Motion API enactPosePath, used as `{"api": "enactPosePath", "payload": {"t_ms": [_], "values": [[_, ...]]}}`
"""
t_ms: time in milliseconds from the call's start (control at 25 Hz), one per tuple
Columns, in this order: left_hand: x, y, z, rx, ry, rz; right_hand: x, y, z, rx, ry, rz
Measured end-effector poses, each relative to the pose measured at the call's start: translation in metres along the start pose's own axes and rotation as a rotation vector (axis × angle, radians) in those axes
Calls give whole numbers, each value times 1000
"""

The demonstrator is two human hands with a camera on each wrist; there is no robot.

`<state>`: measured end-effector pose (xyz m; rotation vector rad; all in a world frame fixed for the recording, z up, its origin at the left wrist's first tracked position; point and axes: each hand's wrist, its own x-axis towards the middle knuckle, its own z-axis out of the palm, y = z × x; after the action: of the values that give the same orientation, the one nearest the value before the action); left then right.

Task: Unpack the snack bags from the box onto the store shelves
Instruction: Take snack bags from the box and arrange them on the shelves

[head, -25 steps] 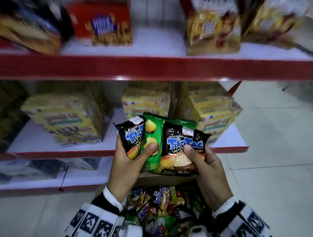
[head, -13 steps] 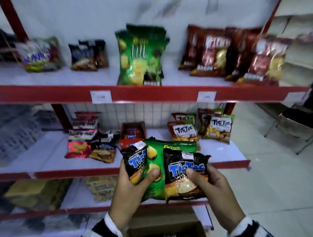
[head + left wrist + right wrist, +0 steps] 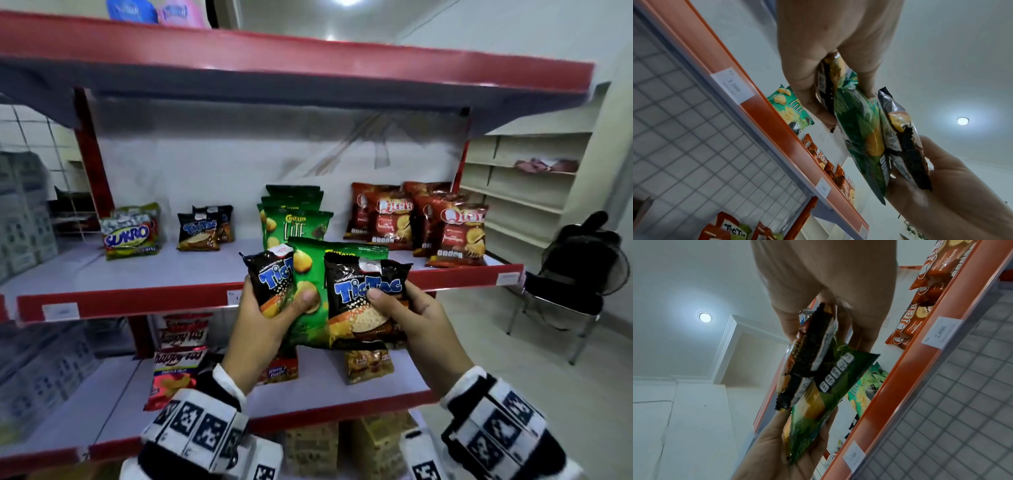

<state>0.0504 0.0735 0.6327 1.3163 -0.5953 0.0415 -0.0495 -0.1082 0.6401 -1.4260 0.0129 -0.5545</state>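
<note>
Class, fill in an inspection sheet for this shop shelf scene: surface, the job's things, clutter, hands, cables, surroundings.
Surface: red-edged shelf, white top, price labels on its front.
Job's things: two black TicTac bags and one green Lite bag, fanned together.
Clutter: shelved Sukro bags, TicTac stack, Lite stack, red Qtela bags.
Hands: left hand grips one TicTac bag and the green bag; right hand grips the other TicTac bag.
Cables: nothing seen.
Surroundings: black chair, beige shelving, ceiling light.

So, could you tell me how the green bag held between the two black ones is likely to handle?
The green bag looks puffy and probably light. Its glossy film may slip between the black Tic Tac bags. It bends, so likely floppy.
</note>
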Motion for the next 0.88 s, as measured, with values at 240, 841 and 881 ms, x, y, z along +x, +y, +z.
{"api": "enactPosePath", "payload": {"t_ms": [240,841,881], "values": [[14,8,8,-19,-36,28,10,-16,-3,-1,14,-2],[66,-26,-41,27,274,28,131,-10,-70,17,286,-33],[71,-27,-43,50,298,44,137,-4,-71,-20,303,-38]]}}
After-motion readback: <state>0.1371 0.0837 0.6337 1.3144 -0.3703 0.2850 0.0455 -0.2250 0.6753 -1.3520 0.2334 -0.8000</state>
